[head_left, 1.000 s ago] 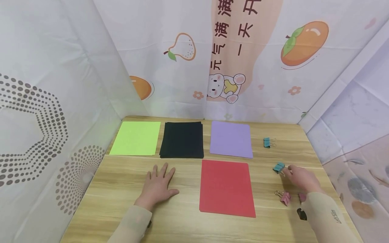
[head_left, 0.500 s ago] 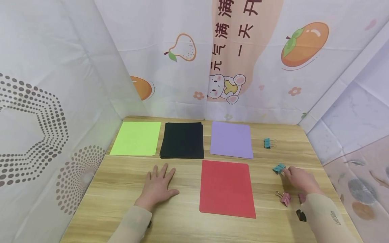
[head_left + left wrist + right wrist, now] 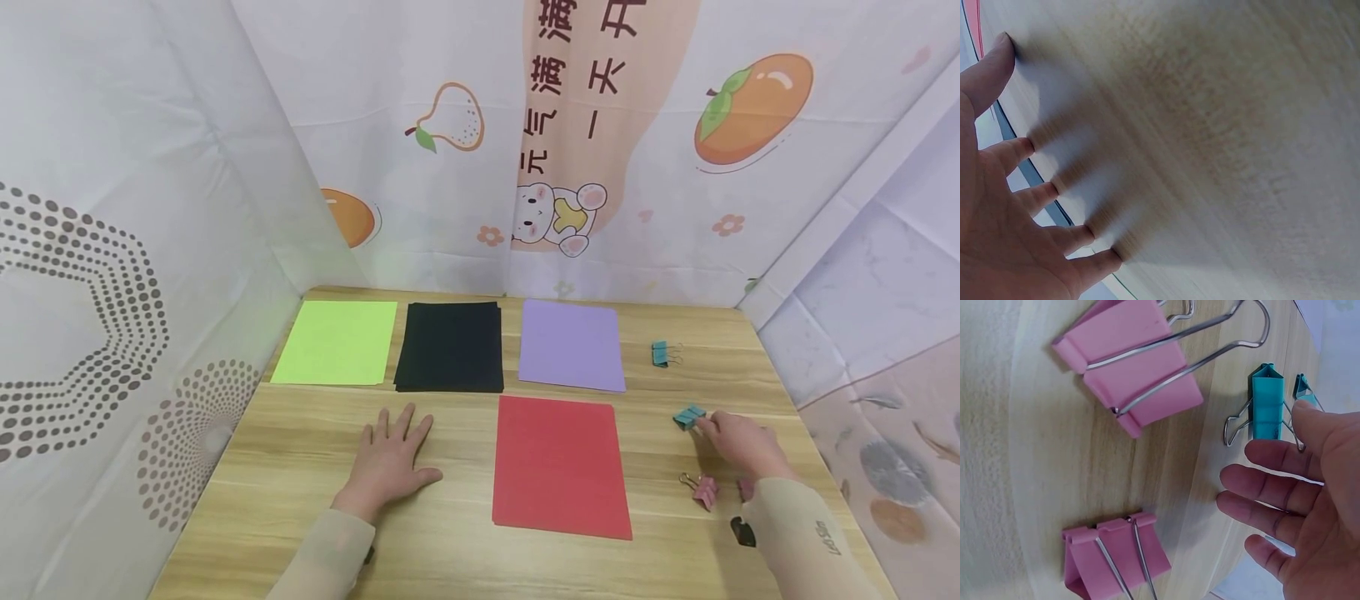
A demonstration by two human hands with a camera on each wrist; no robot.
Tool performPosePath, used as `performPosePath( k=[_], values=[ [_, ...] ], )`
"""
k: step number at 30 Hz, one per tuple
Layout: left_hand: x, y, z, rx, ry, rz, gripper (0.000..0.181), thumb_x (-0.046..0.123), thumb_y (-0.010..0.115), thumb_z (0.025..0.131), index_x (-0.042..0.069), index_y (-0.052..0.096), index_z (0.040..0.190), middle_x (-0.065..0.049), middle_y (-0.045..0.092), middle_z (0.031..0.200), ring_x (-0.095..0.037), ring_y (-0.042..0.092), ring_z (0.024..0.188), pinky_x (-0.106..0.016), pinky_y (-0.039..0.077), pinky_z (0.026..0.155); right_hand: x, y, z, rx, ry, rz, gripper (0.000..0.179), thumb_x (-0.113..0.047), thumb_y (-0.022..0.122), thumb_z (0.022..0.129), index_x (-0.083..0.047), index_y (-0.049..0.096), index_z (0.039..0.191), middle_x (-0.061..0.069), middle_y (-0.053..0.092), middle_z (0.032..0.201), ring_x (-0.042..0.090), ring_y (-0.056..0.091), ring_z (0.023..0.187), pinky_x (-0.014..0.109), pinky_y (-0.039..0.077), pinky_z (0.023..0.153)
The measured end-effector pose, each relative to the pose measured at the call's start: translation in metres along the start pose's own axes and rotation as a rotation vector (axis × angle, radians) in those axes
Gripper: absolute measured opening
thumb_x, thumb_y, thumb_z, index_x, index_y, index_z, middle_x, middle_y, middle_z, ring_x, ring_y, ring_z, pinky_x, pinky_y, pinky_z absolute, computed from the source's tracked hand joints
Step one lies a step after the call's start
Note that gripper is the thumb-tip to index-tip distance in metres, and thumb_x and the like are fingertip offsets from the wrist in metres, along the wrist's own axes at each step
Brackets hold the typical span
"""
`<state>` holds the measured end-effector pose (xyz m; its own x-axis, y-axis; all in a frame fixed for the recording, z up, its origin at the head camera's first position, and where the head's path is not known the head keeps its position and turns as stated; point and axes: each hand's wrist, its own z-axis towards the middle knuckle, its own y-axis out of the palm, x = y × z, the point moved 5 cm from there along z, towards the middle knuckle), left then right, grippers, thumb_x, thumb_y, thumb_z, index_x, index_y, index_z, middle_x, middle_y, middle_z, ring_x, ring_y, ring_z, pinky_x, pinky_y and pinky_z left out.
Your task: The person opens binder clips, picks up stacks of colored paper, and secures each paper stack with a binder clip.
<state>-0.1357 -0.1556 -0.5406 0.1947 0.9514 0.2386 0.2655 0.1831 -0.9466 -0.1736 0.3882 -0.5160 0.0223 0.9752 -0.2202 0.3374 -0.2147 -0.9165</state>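
Note:
On the right of the table my right hand [image 3: 745, 442] pinches the wire handle of a teal binder clip [image 3: 689, 417] between thumb and index finger; its other fingers are slightly bent in the right wrist view. A second teal binder clip [image 3: 660, 354] lies farther back. Two pink binder clips, one with its handles spread [image 3: 1135, 362] and one nearer my wrist [image 3: 1116, 556], lie below the hand. Left of centre, my left hand [image 3: 388, 462] rests palm down, fingers spread and fingertips on the wood [image 3: 1210, 156].
A red sheet stack [image 3: 561, 467] lies between my hands. Behind it, lime green [image 3: 336, 342], black [image 3: 450, 346] and purple [image 3: 572, 344] paper squares form a row. Printed white curtains [image 3: 420, 208] enclose the table's back and sides.
My right thumb and index finger have closed in on the teal binder clip's handle, which shows less between them now. The left hand and the papers have stayed in place.

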Motion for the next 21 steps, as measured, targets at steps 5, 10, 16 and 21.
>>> performPosePath(
  k=[5,10,16,21],
  values=[
    [-0.0005,0.0012,0.0003,-0.003,-0.003,-0.004,0.089,0.064,0.071,0.085,0.019,0.043,0.157,-0.019,0.028,0.166,-0.059,0.019,0.148,-0.075,0.02,0.113,-0.0022,-0.0017,-0.0011,-0.004,0.011,-0.002,0.053,-0.036,0.036,0.111,0.009,0.063,0.108,0.034,0.067,0.109,0.059,0.06,0.107,0.071,0.04,0.081],
    [-0.001,0.0023,0.0005,0.0,-0.002,-0.005,0.089,0.064,0.071,0.085,0.019,0.044,0.156,-0.019,0.028,0.166,-0.059,0.019,0.148,-0.076,0.02,0.113,-0.0053,-0.0033,-0.0013,-0.008,0.011,-0.002,0.053,-0.037,0.037,0.111,0.009,0.063,0.108,0.034,0.067,0.11,0.059,0.059,0.108,0.073,0.039,0.083],
    [-0.0014,0.0033,0.001,0.012,0.0,-0.001,0.089,0.064,0.071,0.084,0.019,0.044,0.156,-0.019,0.029,0.165,-0.059,0.02,0.148,-0.075,0.02,0.113,-0.0071,-0.0021,-0.0003,0.001,0.002,-0.019,0.053,-0.038,0.038,0.111,0.008,0.064,0.106,0.033,0.068,0.106,0.058,0.061,0.106,0.075,0.039,0.086],
    [-0.0015,0.0034,0.0011,0.016,-0.002,-0.008,0.089,0.063,0.072,0.084,0.019,0.044,0.156,-0.02,0.029,0.165,-0.059,0.02,0.148,-0.076,0.02,0.113,-0.0079,-0.0016,0.0009,0.005,-0.002,-0.019,0.052,-0.039,0.039,0.11,0.006,0.065,0.102,0.03,0.069,0.103,0.056,0.062,0.103,0.073,0.039,0.085]
  ],
)
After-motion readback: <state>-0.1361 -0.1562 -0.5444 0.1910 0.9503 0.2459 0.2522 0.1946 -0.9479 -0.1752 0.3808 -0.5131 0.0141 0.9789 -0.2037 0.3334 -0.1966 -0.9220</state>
